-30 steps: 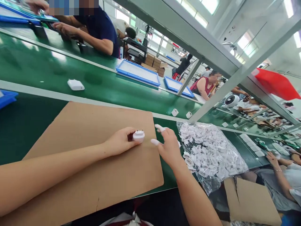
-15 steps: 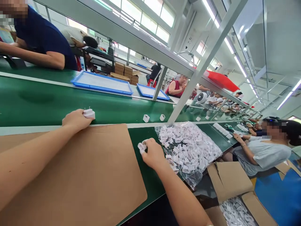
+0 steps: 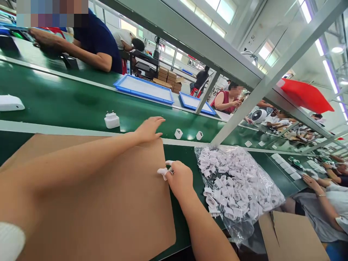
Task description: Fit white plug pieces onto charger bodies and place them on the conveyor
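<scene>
Clamps a piece (image 3: pixel 161 171) in the right grip (image 3: pixel 181 179) at the cardboard's (image 3: pixel 122 203) edge, spreading the left grip (image 3: pixel 149 129) near a charger (image 3: pixel 112 120).

the left hand (image 3: pixel 149 129) is stretched out by the far edge of a cardboard sheet (image 3: pixel 125 210), its fingers apart. just left of it a white charger (image 3: pixel 112 120) stands on the green belt (image 3: pixel 81 105), two prongs up. the right hand (image 3: pixel 181 179) pinches a small white part (image 3: pixel 162 173) over the sheet's right edge. beside that hand a clear plastic bag (image 3: pixel 240 232) full of white pieces lies on the bench (image 3: pixel 181 151). blue-rimmed trays (image 3: pixel 144 89) rest across the belt, near a person in a dark blue shirt (image 3: pixel 99 45).
</scene>
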A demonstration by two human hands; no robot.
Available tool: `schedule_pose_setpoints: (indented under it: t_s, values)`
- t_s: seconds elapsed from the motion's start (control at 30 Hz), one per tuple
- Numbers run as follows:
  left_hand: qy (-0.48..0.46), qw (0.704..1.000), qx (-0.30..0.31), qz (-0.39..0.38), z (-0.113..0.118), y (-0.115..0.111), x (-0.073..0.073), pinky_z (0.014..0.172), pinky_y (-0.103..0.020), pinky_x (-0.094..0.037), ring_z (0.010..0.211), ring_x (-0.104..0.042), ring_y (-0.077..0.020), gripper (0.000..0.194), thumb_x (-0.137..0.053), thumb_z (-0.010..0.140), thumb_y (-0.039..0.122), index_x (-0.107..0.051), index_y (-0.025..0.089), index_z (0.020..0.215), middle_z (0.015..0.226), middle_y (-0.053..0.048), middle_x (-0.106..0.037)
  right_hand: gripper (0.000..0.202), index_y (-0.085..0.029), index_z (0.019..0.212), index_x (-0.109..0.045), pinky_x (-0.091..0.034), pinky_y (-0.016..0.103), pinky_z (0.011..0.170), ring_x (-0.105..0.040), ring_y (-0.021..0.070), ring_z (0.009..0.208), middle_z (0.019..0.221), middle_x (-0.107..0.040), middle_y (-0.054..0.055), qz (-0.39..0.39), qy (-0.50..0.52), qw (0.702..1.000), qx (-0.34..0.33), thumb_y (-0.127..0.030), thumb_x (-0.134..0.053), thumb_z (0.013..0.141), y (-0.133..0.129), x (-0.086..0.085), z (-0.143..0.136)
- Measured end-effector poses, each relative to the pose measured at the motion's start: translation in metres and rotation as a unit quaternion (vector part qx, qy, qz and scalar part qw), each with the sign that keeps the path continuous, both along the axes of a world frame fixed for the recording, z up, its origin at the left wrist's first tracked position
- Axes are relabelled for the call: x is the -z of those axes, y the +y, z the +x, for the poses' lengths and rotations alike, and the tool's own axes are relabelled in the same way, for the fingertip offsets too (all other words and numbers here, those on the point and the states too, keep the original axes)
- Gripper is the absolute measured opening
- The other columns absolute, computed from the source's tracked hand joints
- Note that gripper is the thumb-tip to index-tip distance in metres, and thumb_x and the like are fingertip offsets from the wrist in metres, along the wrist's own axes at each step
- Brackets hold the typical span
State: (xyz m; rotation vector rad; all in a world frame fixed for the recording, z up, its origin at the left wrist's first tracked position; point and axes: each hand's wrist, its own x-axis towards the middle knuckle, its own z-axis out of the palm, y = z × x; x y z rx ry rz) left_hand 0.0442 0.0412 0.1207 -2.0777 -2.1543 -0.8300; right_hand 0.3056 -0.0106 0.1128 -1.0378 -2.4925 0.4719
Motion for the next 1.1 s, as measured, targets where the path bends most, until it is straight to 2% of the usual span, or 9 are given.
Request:
schedule_pose_setpoints:
  t_s: [0.13, 0.27, 0.33, 0.43, 0.6, 0.77, 0.9, 0.97, 1.1]
  values:
    - [-0.044, 0.996, 0.022, -0.080, 0.036, 0.044, -0.004, 0.124, -0.048, -0.023, 0.155, -0.021, -0.0371, 0.085, -0.062, 0.078, 0.023, -0.032, 0.013, 0.157, 0.170, -0.017, -0.019, 0.013, -0.024, 0.097, -0.076, -0.044, 0.033, 0.070, -0.058, 0.0244, 0.088, 0.090, -0.075, 0.006, 0.057, -0.028, 0.997, -0.034, -0.035, -0.075, 0.091, -0.007, 0.001, 0.002]
    - [-0.085, 0.990, 0.031, -0.110, 0.050, 0.062, -0.006, 0.108, -0.041, -0.045, 0.130, -0.056, -0.0342, 0.052, -0.064, 0.079, 0.027, -0.062, 0.017, 0.130, 0.142, -0.017, -0.058, 0.021, -0.022, 0.108, -0.075, -0.048, 0.034, 0.079, -0.053, 0.0245, 0.091, 0.099, -0.075, 0.005, 0.044, 0.004, 0.997, -0.070, -0.028, -0.078, 0.088, -0.008, 0.003, 0.009]
    - [-0.088, 0.991, 0.020, -0.103, 0.049, 0.055, -0.006, 0.098, -0.039, -0.050, 0.113, -0.065, -0.0319, 0.041, -0.063, 0.080, 0.032, -0.066, 0.017, 0.118, 0.129, -0.016, -0.063, 0.024, -0.022, 0.110, -0.074, -0.048, 0.034, 0.082, -0.052, 0.0238, 0.093, 0.100, -0.074, 0.004, 0.039, 0.006, 0.995, -0.093, -0.025, -0.079, 0.087, -0.007, 0.003, 0.012]
    - [-0.089, 0.993, 0.016, -0.070, 0.046, 0.021, -0.007, 0.094, -0.038, -0.051, 0.107, -0.065, -0.0295, 0.038, -0.062, 0.082, 0.040, -0.065, 0.017, 0.112, 0.124, -0.014, -0.063, 0.016, -0.025, 0.101, -0.076, -0.045, 0.032, 0.072, -0.051, 0.0227, 0.089, 0.092, -0.074, 0.002, 0.057, -0.024, 0.988, -0.140, -0.022, -0.079, 0.086, -0.005, 0.005, 0.014]
    - [-0.200, 0.979, -0.004, -0.036, 0.053, -0.079, -0.009, 0.089, -0.038, -0.054, 0.099, -0.066, -0.0267, 0.045, -0.061, 0.083, 0.059, -0.064, 0.022, 0.109, 0.110, -0.007, -0.071, 0.012, -0.027, 0.095, -0.078, -0.043, 0.036, 0.073, -0.051, 0.0236, 0.085, 0.083, -0.074, 0.003, 0.090, -0.048, 0.980, -0.172, -0.029, -0.081, 0.083, -0.004, 0.005, 0.009]
    - [-0.296, 0.954, -0.031, -0.044, 0.074, -0.165, 0.009, 0.089, -0.040, -0.057, 0.098, -0.069, -0.0277, 0.049, -0.065, 0.082, 0.066, -0.066, 0.025, 0.109, 0.111, -0.006, -0.073, 0.043, -0.025, 0.113, -0.075, -0.049, 0.033, 0.076, -0.060, 0.0225, 0.093, 0.102, -0.075, 0.004, -0.092, 0.003, 0.988, -0.122, -0.017, -0.083, 0.071, 0.001, 0.003, 0.018]
    - [-0.326, 0.944, -0.004, -0.048, 0.088, -0.187, 0.027, 0.090, -0.041, -0.058, 0.100, -0.069, -0.0288, 0.049, -0.069, 0.081, 0.063, -0.066, 0.024, 0.112, 0.112, -0.007, -0.073, 0.018, -0.021, 0.091, -0.079, -0.050, 0.030, 0.071, -0.066, 0.0178, 0.080, 0.091, -0.076, 0.002, -0.341, 0.150, 0.922, -0.101, -0.025, -0.080, 0.073, 0.006, -0.001, 0.020]
    - [-0.305, 0.951, 0.032, -0.040, 0.092, -0.188, 0.031, 0.091, -0.040, -0.057, 0.104, -0.068, -0.0290, 0.050, -0.071, 0.080, 0.059, -0.067, 0.024, 0.115, 0.115, -0.008, -0.072, 0.024, -0.020, 0.087, -0.079, -0.047, 0.027, 0.064, -0.063, 0.0154, 0.071, 0.082, -0.075, 0.002, -0.428, 0.202, 0.876, -0.093, -0.037, -0.083, 0.070, 0.006, -0.005, 0.018]
    - [-0.282, 0.955, 0.073, -0.045, 0.091, -0.186, 0.033, 0.082, -0.037, -0.056, 0.098, -0.066, -0.0271, 0.039, -0.067, 0.086, 0.054, -0.071, 0.023, 0.109, 0.107, -0.008, -0.072, 0.035, -0.019, 0.086, -0.077, -0.042, 0.024, 0.055, -0.057, 0.0121, 0.063, 0.078, -0.073, 0.003, -0.457, 0.240, 0.854, -0.066, -0.044, -0.086, 0.064, 0.000, -0.010, 0.010]
